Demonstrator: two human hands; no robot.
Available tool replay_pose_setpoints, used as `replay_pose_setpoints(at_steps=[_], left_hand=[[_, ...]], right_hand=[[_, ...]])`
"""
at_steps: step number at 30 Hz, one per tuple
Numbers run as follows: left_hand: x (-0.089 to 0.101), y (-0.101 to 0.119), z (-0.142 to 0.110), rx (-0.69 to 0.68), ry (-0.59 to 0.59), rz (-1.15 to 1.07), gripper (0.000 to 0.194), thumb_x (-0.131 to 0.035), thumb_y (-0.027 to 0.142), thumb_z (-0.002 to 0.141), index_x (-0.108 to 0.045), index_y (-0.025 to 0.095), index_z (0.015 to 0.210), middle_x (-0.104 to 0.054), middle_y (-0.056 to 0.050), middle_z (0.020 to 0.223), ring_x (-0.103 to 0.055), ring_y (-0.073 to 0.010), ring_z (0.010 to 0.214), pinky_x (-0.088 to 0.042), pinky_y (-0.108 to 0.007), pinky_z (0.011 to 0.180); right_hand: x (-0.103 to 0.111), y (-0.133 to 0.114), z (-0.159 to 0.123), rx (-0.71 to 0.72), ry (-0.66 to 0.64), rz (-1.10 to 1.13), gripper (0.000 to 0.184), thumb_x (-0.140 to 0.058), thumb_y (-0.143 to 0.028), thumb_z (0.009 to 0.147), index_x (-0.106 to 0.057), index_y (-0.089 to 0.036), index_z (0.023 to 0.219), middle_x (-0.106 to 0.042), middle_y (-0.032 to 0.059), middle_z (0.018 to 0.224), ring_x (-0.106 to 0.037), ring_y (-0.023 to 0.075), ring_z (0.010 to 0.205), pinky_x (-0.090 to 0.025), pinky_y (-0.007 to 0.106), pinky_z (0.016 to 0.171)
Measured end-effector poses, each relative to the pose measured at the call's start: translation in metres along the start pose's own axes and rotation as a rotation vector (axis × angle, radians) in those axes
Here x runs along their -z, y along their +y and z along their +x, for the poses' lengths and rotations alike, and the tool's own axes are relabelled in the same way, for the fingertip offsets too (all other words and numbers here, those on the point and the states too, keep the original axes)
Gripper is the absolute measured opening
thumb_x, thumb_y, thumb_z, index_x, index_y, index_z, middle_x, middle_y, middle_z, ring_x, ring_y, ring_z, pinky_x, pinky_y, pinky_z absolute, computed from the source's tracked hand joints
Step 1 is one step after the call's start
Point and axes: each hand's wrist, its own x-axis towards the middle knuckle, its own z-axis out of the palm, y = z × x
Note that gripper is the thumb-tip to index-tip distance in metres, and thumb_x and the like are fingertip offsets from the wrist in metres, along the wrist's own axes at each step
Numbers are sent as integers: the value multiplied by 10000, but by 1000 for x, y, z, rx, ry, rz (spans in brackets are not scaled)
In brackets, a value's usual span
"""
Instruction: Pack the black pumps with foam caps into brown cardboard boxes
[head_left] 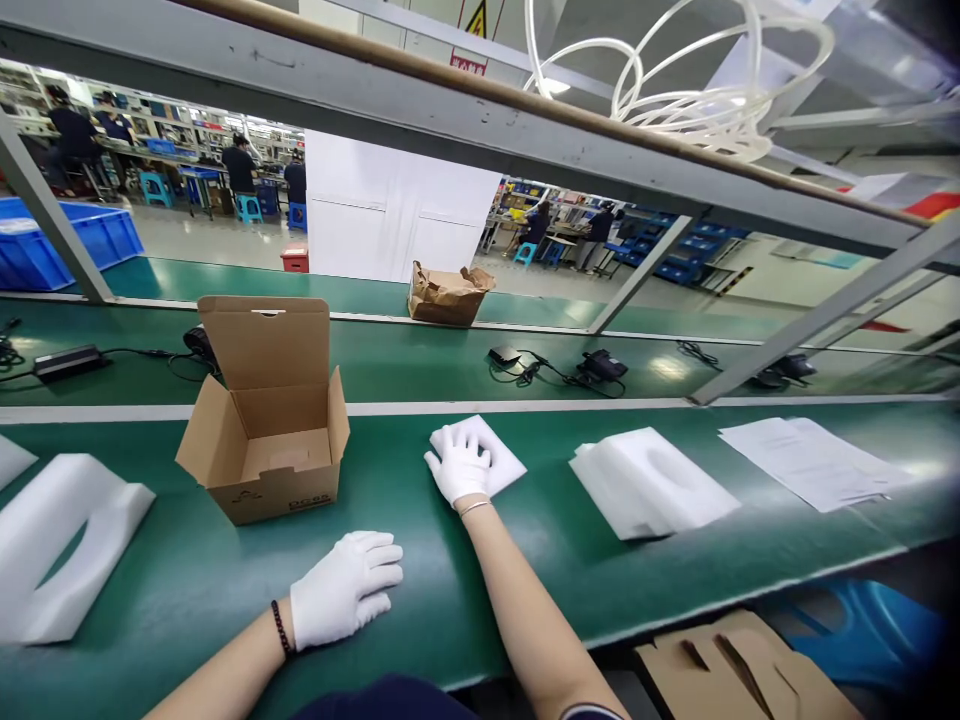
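Note:
In a white glove, my right hand [460, 464] lies spread over a small white foam sheet [504, 463], its fingers apart and its palm covering part of the sheet. My left hand [347, 590], gloved too, rests on the green work surface [420, 580] with fingers stretched out and nothing in it. Just beyond it to the left stands an open cardboard box [277, 455] with its flaps up; its visible inside holds nothing but bare cardboard. To the right of my right hand lies a stack of white foam pieces [637, 490].
A foam piece with an oval cutout [45, 560] lies at far left, printed papers [814, 460] at right. Black adapters [600, 367] sit behind, near a crumpled brown paper bag [448, 296]. Metal shelf posts [645, 275] rise behind; flattened cardboard [742, 670] is below the front edge.

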Motion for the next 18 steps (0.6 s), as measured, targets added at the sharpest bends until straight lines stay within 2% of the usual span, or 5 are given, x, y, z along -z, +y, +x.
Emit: replay_pose_setpoints(at_steps=[3, 7, 12, 15, 18], left_hand=[[3, -1, 1, 29, 9, -11, 160, -518, 313, 964, -637, 215, 1008, -667, -54, 1085, -572, -234, 1121, -428, -401, 1043], [7, -2, 2, 44, 4, -24, 157, -524, 309, 965, -639, 218, 1020, -667, -50, 1065, -567, -232, 1125, -422, -395, 1048], [6, -4, 4, 59, -6, -47, 123, -547, 301, 950, -635, 218, 971, -664, -46, 1045, -571, -233, 1115, -432, -388, 1036], [5, -4, 5, 53, 3, -50, 136, -535, 299, 953, -641, 219, 987, -667, -52, 1063, -568, -238, 1131, -433, -397, 1044], [6, -5, 8, 65, 27, -50, 166, -505, 294, 964, -649, 227, 1013, -672, -52, 1063, -569, -234, 1137, -436, -400, 1053]], right_hand=[[-3, -6, 5, -16, -57, 32, 606, -329, -513, 1013, -359, -161, 1505, -409, 212, 1456, -553, 337, 1088, -466, 476, 867], [0, 24, -3, -97, -87, -16, 511, -293, -431, 1036, -369, -247, 1507, -405, 159, 1474, -603, 284, 981, -487, 421, 805], [15, 72, -13, -313, -24, -94, 532, -376, -452, 1005, -549, -82, 1346, -495, 260, 1343, -477, 415, 1195, -418, 525, 926], [26, 79, 17, -253, 81, -15, 598, -451, -516, 978, -517, -61, 1359, -456, 257, 1393, -361, 420, 1306, -340, 524, 1030], [32, 72, 84, -123, -54, 170, 539, -430, -441, 1006, -459, -104, 1426, -438, 210, 1445, -427, 354, 1293, -370, 454, 1037]])
